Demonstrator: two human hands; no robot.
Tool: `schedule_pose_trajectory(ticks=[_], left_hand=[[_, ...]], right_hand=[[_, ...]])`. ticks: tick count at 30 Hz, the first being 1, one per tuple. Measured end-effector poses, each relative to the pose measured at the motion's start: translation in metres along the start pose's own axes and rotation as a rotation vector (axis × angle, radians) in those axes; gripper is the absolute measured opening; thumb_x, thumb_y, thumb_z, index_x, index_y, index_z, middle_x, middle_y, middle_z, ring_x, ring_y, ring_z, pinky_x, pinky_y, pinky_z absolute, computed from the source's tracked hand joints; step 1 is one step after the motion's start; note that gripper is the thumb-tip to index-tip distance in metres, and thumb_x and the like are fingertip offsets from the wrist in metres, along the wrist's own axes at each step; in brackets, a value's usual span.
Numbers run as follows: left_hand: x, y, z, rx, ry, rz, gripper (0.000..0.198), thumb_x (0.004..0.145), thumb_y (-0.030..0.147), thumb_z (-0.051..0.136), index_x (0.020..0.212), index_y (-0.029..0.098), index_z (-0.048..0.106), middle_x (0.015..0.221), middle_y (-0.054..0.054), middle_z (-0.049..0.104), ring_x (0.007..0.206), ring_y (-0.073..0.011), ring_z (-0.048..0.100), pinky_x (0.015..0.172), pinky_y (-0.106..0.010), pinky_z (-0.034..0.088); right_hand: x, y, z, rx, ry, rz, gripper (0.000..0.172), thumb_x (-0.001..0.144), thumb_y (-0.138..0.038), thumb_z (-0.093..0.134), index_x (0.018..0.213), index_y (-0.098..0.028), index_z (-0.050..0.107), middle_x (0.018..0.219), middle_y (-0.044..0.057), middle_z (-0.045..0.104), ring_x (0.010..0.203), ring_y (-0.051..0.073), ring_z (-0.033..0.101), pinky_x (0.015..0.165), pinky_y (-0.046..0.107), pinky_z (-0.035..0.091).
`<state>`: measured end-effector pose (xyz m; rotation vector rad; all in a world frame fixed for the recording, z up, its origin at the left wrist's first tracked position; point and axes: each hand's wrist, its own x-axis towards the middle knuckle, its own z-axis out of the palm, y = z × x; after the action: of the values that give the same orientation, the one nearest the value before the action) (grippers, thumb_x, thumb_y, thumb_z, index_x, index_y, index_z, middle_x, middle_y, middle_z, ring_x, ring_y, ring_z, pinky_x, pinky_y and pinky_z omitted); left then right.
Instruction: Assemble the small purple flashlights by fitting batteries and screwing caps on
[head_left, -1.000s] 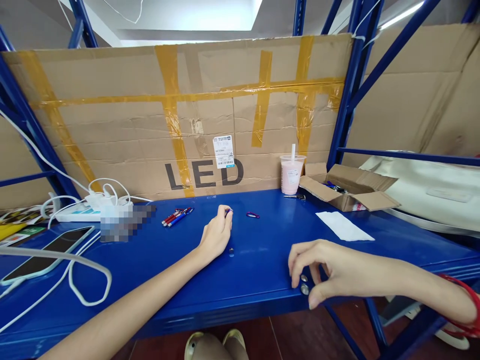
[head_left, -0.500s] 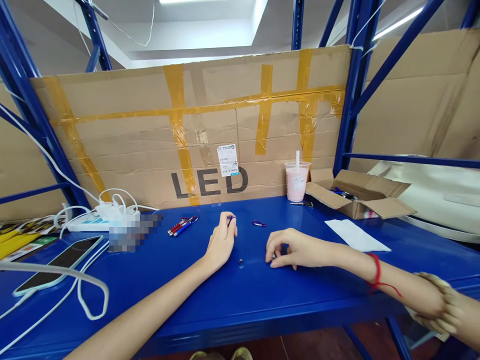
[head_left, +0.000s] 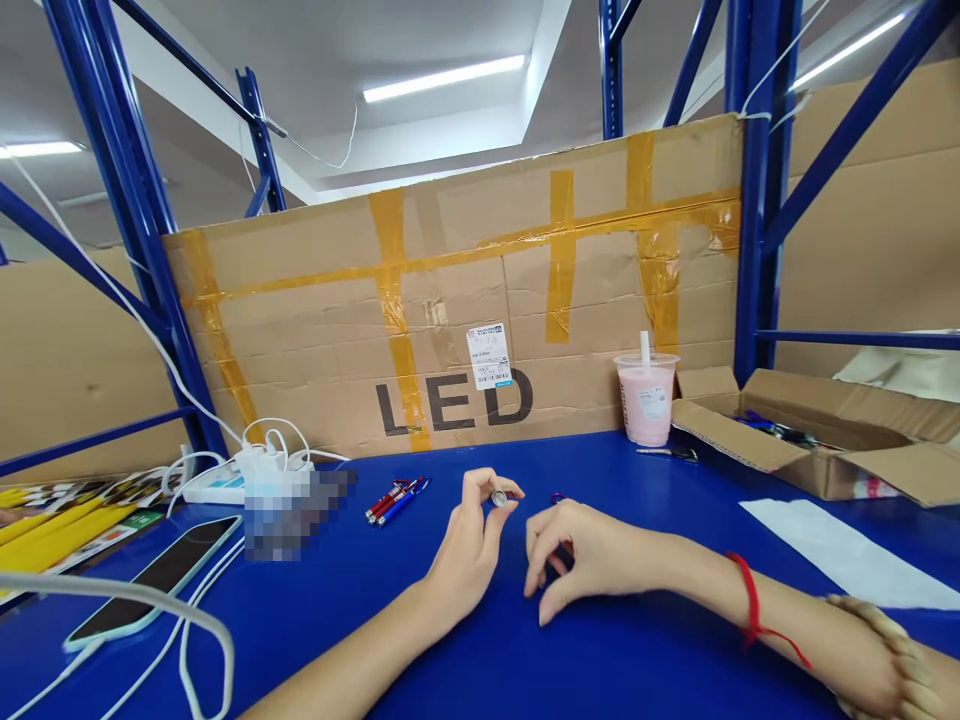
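Observation:
My left hand [head_left: 471, 545] is raised a little over the blue table, its thumb and fingers pinched round a small cylindrical piece with a round silver end [head_left: 499, 497]. That end faces me, and the fingers cover the rest. Just to the right, my right hand [head_left: 589, 550] is curled loosely, thumb and fingertips slightly apart, with nothing visible between them. Behind its knuckles a bit of a purple piece [head_left: 556, 497] shows on the table. Several red and blue pen-like sticks [head_left: 398, 500] lie to the left of my left hand.
On the left are a phone [head_left: 154, 580], white cables and a power strip [head_left: 217, 487]. At the back right stand a pink drink cup [head_left: 646, 405] and an open cardboard box [head_left: 832, 470] with small items. White paper [head_left: 840, 550] lies before the box. Cardboard [head_left: 337, 350] walls the back.
The view has shifted. My left hand has turned, bringing the piece's silver end into view. My right hand's fingers have parted; the small piece between them no longer shows, nor does the one on the table.

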<state>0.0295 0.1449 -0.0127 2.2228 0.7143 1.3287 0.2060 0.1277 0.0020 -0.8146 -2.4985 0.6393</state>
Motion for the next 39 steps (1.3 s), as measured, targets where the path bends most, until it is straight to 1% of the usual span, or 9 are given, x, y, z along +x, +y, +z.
schedule_pose_trajectory(ticks=[6, 12, 16, 21, 26, 30, 33, 36, 39], left_hand=[[-0.005, -0.002, 0.005, -0.036, -0.151, 0.028, 0.008, 0.09, 0.017, 0.036, 0.089, 0.024, 0.031, 0.093, -0.003, 0.06, 0.086, -0.014, 0.058, 0.079, -0.03, 0.046], [-0.002, -0.005, 0.0, 0.002, -0.086, 0.006, 0.007, 0.09, 0.02, 0.036, 0.088, 0.024, 0.032, 0.094, -0.002, 0.06, 0.088, -0.0137, 0.058, 0.08, -0.03, 0.045], [-0.001, -0.004, 0.0, 0.028, -0.106, 0.016, 0.005, 0.091, 0.021, 0.035, 0.089, 0.024, 0.031, 0.094, -0.003, 0.06, 0.087, -0.0147, 0.058, 0.08, -0.03, 0.045], [0.002, -0.001, -0.002, 0.124, -0.131, -0.024, 0.003, 0.091, 0.025, 0.035, 0.09, 0.023, 0.033, 0.084, -0.001, 0.058, 0.079, -0.015, 0.058, 0.076, -0.03, 0.044], [0.004, 0.006, -0.005, 0.244, -0.166, -0.095, 0.01, 0.093, 0.03, 0.032, 0.087, 0.023, 0.037, 0.071, 0.003, 0.055, 0.064, -0.0139, 0.054, 0.065, -0.026, 0.04], [0.004, 0.011, -0.007, 0.271, -0.162, -0.083, 0.012, 0.094, 0.029, 0.031, 0.09, 0.024, 0.041, 0.073, 0.004, 0.055, 0.065, -0.0132, 0.054, 0.064, -0.024, 0.039], [0.005, 0.011, -0.007, 0.288, -0.152, -0.043, 0.012, 0.093, 0.027, 0.034, 0.09, 0.024, 0.044, 0.076, 0.004, 0.055, 0.068, -0.0127, 0.053, 0.066, -0.023, 0.04], [0.005, 0.009, -0.006, 0.289, -0.13, 0.009, 0.012, 0.092, 0.024, 0.038, 0.085, 0.022, 0.047, 0.08, 0.002, 0.055, 0.072, -0.0127, 0.052, 0.068, -0.023, 0.039], [0.006, 0.006, -0.004, 0.269, -0.104, 0.062, 0.012, 0.091, 0.022, 0.04, 0.083, 0.021, 0.048, 0.082, 0.001, 0.055, 0.077, -0.0137, 0.052, 0.073, -0.023, 0.04]], right_hand=[[-0.008, 0.0, 0.0, -0.145, 0.006, 0.073, 0.021, 0.073, -0.043, 0.068, 0.083, -0.025, 0.074, 0.074, -0.002, 0.066, 0.063, 0.01, 0.056, 0.06, 0.018, 0.04], [-0.011, -0.005, -0.002, -0.273, -0.017, 0.029, 0.018, 0.081, -0.036, 0.062, 0.091, -0.025, 0.072, 0.084, -0.002, 0.067, 0.073, 0.011, 0.061, 0.069, 0.019, 0.042], [-0.01, -0.005, -0.002, -0.338, 0.006, 0.005, 0.016, 0.085, -0.03, 0.057, 0.092, -0.024, 0.071, 0.088, -0.001, 0.068, 0.083, 0.013, 0.062, 0.074, 0.02, 0.043], [-0.011, 0.0, -0.003, -0.382, 0.024, 0.025, 0.018, 0.088, -0.03, 0.054, 0.09, -0.023, 0.07, 0.09, 0.001, 0.068, 0.084, 0.015, 0.063, 0.076, 0.023, 0.044], [-0.011, 0.003, -0.002, -0.404, 0.061, 0.08, 0.015, 0.083, -0.031, 0.061, 0.089, -0.022, 0.071, 0.09, 0.002, 0.068, 0.079, 0.016, 0.063, 0.072, 0.024, 0.044], [-0.01, 0.001, -0.001, -0.436, 0.098, 0.124, 0.014, 0.082, -0.031, 0.061, 0.084, -0.022, 0.071, 0.085, 0.002, 0.069, 0.074, 0.016, 0.063, 0.063, 0.023, 0.043], [-0.01, 0.0, -0.002, -0.469, 0.25, 0.134, 0.018, 0.085, -0.034, 0.057, 0.084, -0.023, 0.071, 0.083, 0.001, 0.069, 0.067, 0.015, 0.062, 0.059, 0.023, 0.041], [-0.009, 0.0, -0.005, -0.477, 0.503, 0.124, 0.019, 0.086, -0.033, 0.054, 0.085, -0.022, 0.07, 0.081, 0.001, 0.068, 0.061, 0.012, 0.059, 0.056, 0.023, 0.042], [-0.009, 0.001, -0.006, -0.436, 0.715, 0.036, 0.02, 0.087, -0.032, 0.053, 0.087, -0.021, 0.069, 0.082, 0.002, 0.068, 0.059, 0.011, 0.058, 0.054, 0.021, 0.044]])
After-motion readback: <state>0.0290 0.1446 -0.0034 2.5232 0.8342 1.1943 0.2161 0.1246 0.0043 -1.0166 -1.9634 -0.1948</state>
